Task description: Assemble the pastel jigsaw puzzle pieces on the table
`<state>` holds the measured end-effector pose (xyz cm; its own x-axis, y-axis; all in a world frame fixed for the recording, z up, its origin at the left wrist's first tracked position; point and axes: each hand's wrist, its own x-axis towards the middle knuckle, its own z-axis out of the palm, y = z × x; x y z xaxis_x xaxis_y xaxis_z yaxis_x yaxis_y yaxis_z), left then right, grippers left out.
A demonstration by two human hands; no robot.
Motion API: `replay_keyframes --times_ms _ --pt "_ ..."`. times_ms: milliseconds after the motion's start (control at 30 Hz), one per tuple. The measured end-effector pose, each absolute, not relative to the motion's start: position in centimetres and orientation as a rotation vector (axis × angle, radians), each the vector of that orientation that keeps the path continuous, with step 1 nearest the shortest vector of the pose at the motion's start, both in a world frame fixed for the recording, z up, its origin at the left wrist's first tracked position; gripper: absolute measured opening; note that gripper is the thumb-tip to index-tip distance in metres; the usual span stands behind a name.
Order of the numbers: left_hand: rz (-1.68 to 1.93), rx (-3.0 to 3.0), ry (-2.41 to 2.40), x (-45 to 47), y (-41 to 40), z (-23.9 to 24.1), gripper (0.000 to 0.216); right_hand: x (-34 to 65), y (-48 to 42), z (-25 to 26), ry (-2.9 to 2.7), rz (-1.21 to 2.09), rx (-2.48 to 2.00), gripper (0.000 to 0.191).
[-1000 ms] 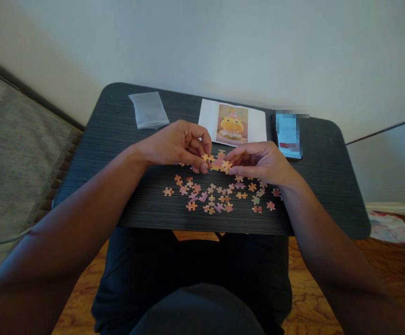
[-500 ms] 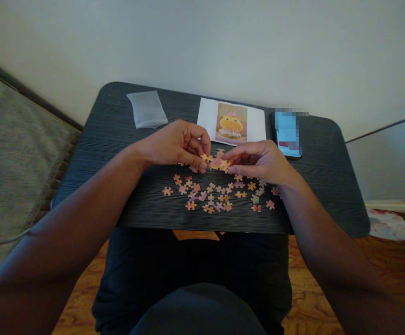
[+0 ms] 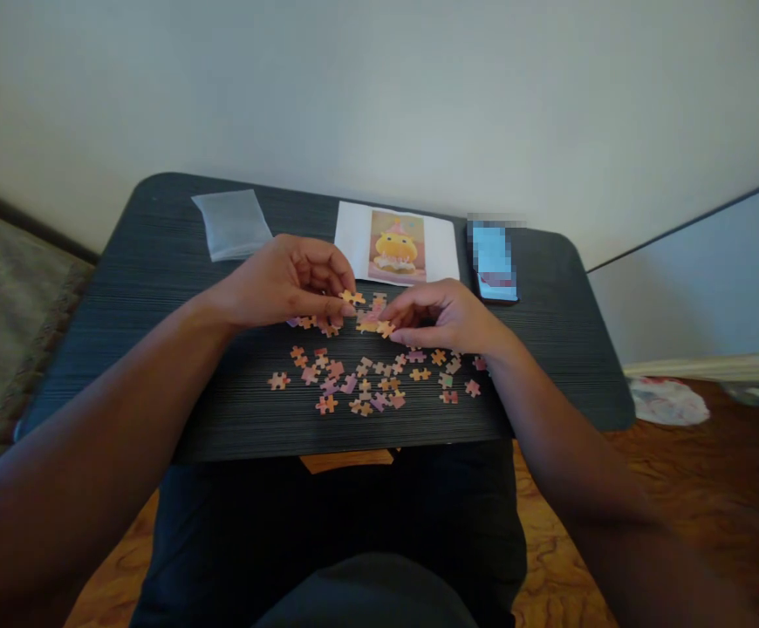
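Observation:
My left hand (image 3: 288, 283) pinches a yellow-orange puzzle piece (image 3: 352, 298) between thumb and fingers, just above the table. To its right lies a small cluster of joined pink and yellow puzzle pieces (image 3: 369, 317). My right hand (image 3: 441, 318) has its thumb and fingertips closed on another yellow-orange puzzle piece (image 3: 385, 330) at the cluster's lower right edge; whether that piece is linked to the cluster I cannot tell. Several loose puzzle pieces (image 3: 349, 384) are scattered in front of both hands, and a few more lie partly hidden under my left hand.
Behind my hands lies a white sheet with a printed picture of a yellow character (image 3: 397, 247). A clear plastic bag (image 3: 234, 225) is at the back left, a phone (image 3: 494, 262) at the back right. The dark table (image 3: 550, 366) stands against a wall.
The view has shifted, so everything sits further left and slightly lower. My left hand has lifted its piece a little away from the cluster. My right hand stays at the cluster's edge.

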<state>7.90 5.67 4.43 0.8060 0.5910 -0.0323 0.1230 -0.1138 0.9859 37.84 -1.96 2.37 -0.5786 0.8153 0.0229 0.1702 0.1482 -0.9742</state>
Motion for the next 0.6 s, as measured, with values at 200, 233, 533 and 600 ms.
replay_keyframes --times_ms 200,233,533,600 --pt "0.550 1.668 0.628 7.82 5.82 4.21 0.021 37.69 -1.96 2.92 -1.929 1.409 -0.968 0.038" --pt "0.553 1.672 0.635 7.82 5.83 4.18 0.021 37.69 -1.97 2.97 -1.932 1.407 -0.974 0.038" --pt "0.518 1.652 0.611 7.95 5.62 4.11 0.022 37.72 -1.95 2.81 -1.848 1.450 -1.016 0.038" --pt "0.497 1.646 0.612 8.01 5.54 4.23 0.022 37.74 -1.96 2.66 -1.826 1.472 -1.015 0.037"
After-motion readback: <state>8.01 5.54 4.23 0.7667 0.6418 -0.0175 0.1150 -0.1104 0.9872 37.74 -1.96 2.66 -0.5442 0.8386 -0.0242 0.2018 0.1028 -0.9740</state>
